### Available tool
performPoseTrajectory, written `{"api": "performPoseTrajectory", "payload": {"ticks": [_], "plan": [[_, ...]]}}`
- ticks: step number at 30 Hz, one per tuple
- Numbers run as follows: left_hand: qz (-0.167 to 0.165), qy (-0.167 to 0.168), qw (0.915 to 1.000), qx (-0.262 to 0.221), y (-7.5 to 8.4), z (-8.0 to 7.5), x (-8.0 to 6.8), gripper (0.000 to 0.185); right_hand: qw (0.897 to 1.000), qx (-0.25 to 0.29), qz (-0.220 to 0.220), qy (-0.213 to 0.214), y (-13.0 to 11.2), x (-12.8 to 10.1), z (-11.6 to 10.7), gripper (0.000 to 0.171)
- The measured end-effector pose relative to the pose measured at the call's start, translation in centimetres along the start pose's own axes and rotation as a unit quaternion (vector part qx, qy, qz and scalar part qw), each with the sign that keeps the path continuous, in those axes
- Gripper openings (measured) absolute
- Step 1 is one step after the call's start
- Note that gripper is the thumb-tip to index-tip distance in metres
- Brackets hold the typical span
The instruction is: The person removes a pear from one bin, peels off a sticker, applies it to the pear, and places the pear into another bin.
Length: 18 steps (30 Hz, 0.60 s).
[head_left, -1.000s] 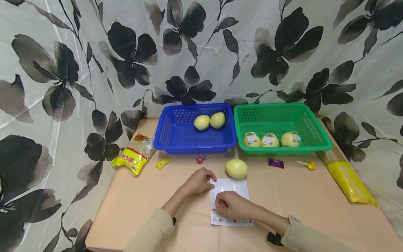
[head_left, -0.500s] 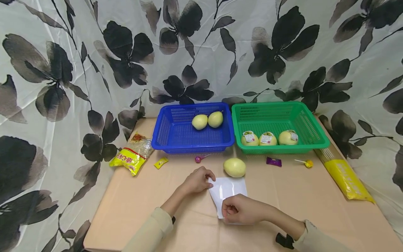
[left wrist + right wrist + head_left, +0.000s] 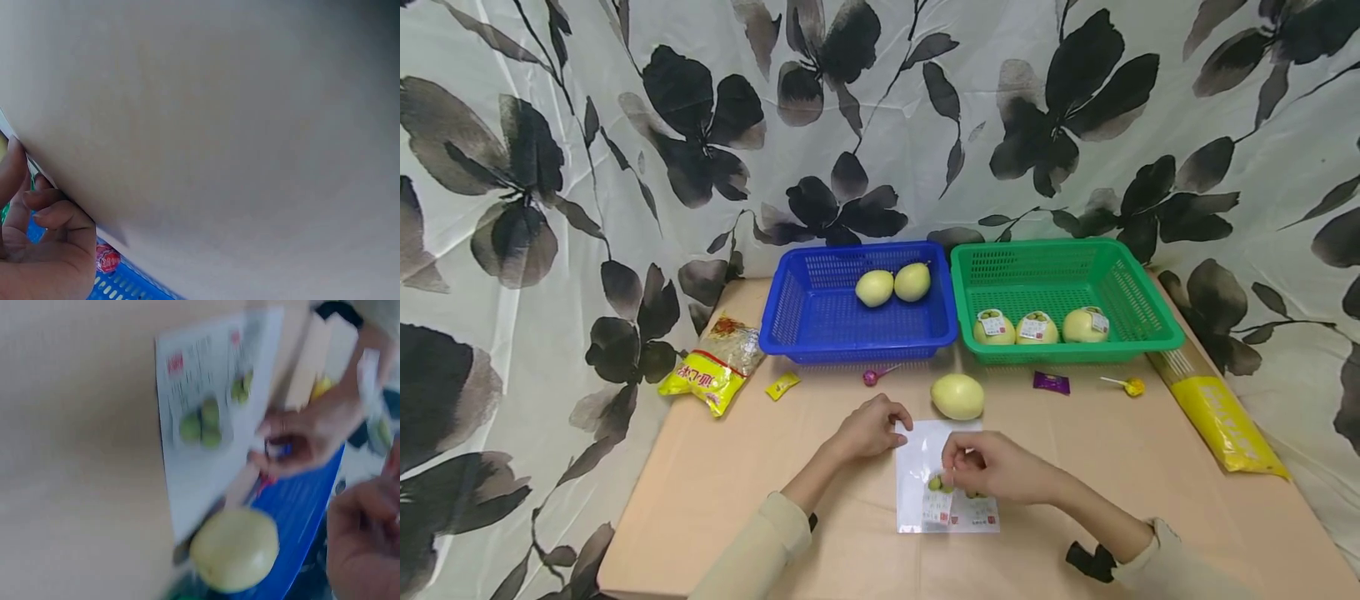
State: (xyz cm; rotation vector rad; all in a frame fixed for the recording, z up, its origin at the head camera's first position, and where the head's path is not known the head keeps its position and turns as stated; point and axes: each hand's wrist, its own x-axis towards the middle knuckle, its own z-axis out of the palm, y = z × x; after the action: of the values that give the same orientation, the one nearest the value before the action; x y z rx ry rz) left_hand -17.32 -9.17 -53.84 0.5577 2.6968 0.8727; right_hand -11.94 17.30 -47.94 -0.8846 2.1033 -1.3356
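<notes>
A white label sheet [image 3: 913, 475] lies on the table in the head view, with two fruit-picture labels left on its lower part. My left hand [image 3: 868, 429] holds the sheet's upper left edge, thumb and forefinger at the margin. Above the sheet, my right hand [image 3: 1000, 467] pinches a peeled label [image 3: 937, 506], which hangs below its fingertips. The right wrist view shows that label [image 3: 370, 378] blurred beside the right fingers. Just behind the sheet sits a pale yellow-green fruit [image 3: 957, 397], with no label showing on it.
A blue basket [image 3: 820, 350] at the back holds two unlabelled fruits; the green basket [image 3: 1075, 354] beside it holds three labelled ones. Snack bags lie at left [image 3: 707, 379] and right [image 3: 1225, 425]. Two lollipops and two small wrapped sweets lie before the baskets.
My right hand has pulled a label off the sheet and lifted it up and to the right. The sheet's lower end, raised half a second ago, lies flat again. My left hand has stayed put.
</notes>
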Motion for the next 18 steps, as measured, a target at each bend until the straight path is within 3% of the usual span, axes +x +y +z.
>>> {"api": "performPoseTrajectory", "payload": {"ticks": [3, 7, 9, 12, 15, 18], "plan": [[0.004, -0.002, 1.0, -0.001, 0.0, 0.0, 0.1, 0.015, 0.99, 0.05, 0.069, 0.115, 0.0, 0.6, -2.1, 0.017], [0.012, -0.003, 0.9999, -0.006, 0.2, -0.2, 0.2, 0.013, 0.955, 0.135, 0.14, 0.223, 0.6, 1.4, -4.1, 0.025], [0.013, -0.002, 0.9999, 0.0, 0.5, -0.3, 0.3, 0.011, 0.944, 0.157, 0.159, 0.244, 1.1, 1.7, -4.6, 0.026], [0.014, 0.021, 0.9996, 0.01, 1.2, -0.5, 0.8, 0.007, 0.934, 0.17, 0.178, 0.259, 1.8, 2.0, -4.9, 0.027], [0.025, 0.058, 0.9977, -0.025, 2.1, -0.9, 1.7, 0.009, 0.925, 0.183, 0.192, 0.272, 2.5, 2.1, -4.9, 0.028], [0.052, 0.08, 0.9921, -0.082, 2.7, -1.0, 2.8, 0.026, 0.918, 0.195, 0.198, 0.283, 3.1, 2.1, -4.8, 0.027]]}}
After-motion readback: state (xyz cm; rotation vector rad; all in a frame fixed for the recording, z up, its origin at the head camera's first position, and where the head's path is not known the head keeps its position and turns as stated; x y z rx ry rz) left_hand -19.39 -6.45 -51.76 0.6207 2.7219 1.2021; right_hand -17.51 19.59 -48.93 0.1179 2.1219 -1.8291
